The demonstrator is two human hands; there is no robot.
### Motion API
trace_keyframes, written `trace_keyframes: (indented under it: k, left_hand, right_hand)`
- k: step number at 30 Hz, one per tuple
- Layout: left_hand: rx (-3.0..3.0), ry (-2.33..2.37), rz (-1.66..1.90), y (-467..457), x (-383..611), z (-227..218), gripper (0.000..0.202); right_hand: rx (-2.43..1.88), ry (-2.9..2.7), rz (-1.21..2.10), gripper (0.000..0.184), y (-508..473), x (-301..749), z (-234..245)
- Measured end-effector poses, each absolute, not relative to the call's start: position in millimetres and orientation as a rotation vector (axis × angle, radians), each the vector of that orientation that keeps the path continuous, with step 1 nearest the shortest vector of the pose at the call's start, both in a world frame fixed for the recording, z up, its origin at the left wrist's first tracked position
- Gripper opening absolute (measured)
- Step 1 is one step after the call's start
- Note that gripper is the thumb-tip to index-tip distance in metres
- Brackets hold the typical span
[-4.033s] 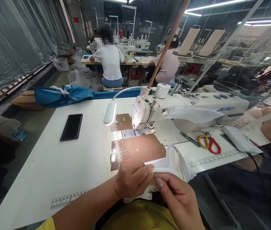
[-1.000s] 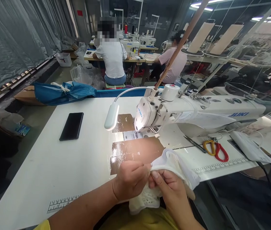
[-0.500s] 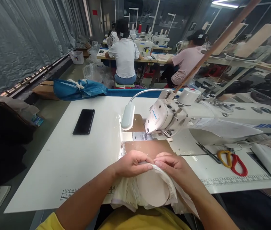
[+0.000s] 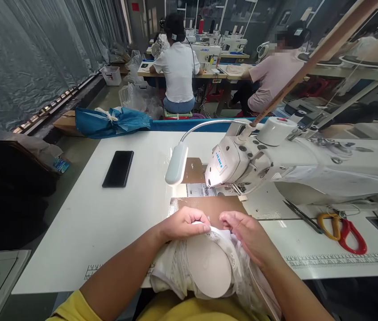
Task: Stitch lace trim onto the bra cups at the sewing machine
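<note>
A cream bra (image 4: 209,266) with a smooth rounded cup and lace edging lies in front of me at the table's front edge. The thumb and fingers of my left hand (image 4: 187,224) pinch the top of its white edge. Just to the right, my right hand (image 4: 244,232) is closed with its fingertips together, close by the same edge. Whatever is between those fingertips is too small to make out. Beyond both hands stands a white sewing machine (image 4: 229,162), its needle area lit by a small lamp (image 4: 176,164).
Scissors (image 4: 331,226) with red and yellow handles lie on the right, near a printed ruler strip (image 4: 339,261). A black phone (image 4: 118,169) rests on the white table (image 4: 135,209). At the back is a blue cloth bundle (image 4: 111,122). Two people sit at other machines beyond.
My right hand has drawn slightly away from my left, opening a gap between the fingertips. The bra cup has turned a little more toward me. The view has shifted slightly.
</note>
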State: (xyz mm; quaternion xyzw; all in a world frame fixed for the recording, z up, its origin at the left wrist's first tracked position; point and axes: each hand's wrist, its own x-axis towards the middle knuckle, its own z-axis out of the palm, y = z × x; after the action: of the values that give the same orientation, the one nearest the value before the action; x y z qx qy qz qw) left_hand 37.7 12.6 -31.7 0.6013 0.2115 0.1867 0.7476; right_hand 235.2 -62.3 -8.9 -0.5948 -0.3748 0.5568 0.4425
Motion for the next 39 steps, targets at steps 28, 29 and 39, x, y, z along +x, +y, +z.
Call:
trace_keyframes:
  k: [28,29,39]
  left_hand:
    - [1.124,0.468,0.167,21,37,-29,0.033]
    - [1.123,0.471,0.167,21,37,-28,0.033]
    - [1.104,0.46,0.164,21,37,-29,0.031]
  right_hand:
    - [-1.178,-0.511,1.059,0.024,-65,287,2]
    - [-1.172,-0.505,1.033,0.023,-66,289,3]
    - [-1.156,-0.447,0.835,0.017,-67,306,5]
